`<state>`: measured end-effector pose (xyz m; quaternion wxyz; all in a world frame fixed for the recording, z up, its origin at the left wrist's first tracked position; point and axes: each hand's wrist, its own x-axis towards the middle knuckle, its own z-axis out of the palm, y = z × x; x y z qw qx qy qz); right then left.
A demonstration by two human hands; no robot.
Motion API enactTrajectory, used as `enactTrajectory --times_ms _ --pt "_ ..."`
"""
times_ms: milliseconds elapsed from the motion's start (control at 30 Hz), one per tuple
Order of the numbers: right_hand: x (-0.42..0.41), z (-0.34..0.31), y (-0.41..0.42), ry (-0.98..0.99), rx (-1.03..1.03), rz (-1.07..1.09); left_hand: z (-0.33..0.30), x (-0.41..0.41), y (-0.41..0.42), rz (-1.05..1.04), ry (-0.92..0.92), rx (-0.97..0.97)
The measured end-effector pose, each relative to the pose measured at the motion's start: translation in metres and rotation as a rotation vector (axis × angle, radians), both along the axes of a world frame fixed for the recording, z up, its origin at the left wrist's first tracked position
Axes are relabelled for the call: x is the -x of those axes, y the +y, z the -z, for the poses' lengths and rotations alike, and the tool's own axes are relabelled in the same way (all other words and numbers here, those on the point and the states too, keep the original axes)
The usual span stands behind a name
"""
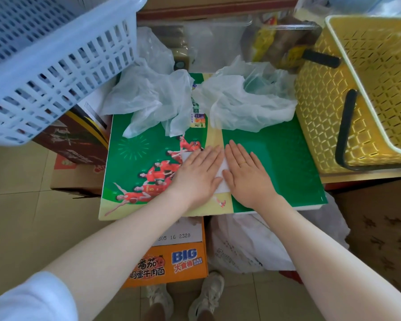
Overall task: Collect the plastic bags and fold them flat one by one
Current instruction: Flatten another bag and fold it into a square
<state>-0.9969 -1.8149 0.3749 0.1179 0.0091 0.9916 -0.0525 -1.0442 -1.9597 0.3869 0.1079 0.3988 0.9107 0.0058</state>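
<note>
A folded white plastic bag [223,179] lies flat on the green printed board [276,163], mostly covered by my hands. My left hand [196,174] presses on its left part with straight fingers. My right hand [247,174], with a ring on one finger, presses flat on its right part. The two hands lie side by side, almost touching. Two crumpled translucent white bags sit at the far side of the board: one on the left [148,100] and one on the right [248,100].
A pale blue slotted basket [44,54] overhangs the far left. A yellow basket [361,89] with black handles stands at the right. Cardboard boxes [171,262] and a white sack [252,246] sit under the board. Packaged goods lie behind the crumpled bags.
</note>
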Motion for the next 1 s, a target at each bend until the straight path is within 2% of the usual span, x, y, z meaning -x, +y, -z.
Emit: enactTrajectory --times_ms 133,333,400,500,567,700,800,867,1000 --pt "0.0 0.003 0.001 0.0 0.024 0.012 0.008 -0.001 -0.029 -0.02 -0.021 0.0" --pt "-0.005 -0.003 0.007 0.02 -0.066 0.01 0.005 -0.001 -0.056 -0.07 -0.085 0.006" --pt "-0.014 -0.007 0.003 0.018 -0.019 -0.024 -0.002 -0.009 -0.06 -0.065 -0.094 0.027" --pt "-0.04 -0.012 -0.005 0.038 -0.02 -0.074 -0.01 -0.034 -0.067 -0.035 -0.062 0.108" --pt "-0.055 -0.014 -0.012 0.045 -0.049 -0.072 -0.011 -0.048 -0.073 -0.02 -0.044 0.092" --pt "-0.073 -0.023 -0.014 -0.011 0.047 -0.126 -0.012 -0.055 -0.08 0.099 0.058 -0.211" --pt "-0.087 -0.038 -0.012 -0.015 0.276 -0.181 -0.033 -0.05 -0.076 0.108 -0.023 -0.457" --pt "-0.099 -0.052 -0.014 0.052 0.459 -0.044 -0.049 -0.044 -0.066 0.079 -0.088 -0.611" --pt "-0.106 -0.082 0.001 0.233 0.72 0.282 -0.088 -0.038 -0.025 -0.056 -0.1 -0.824"
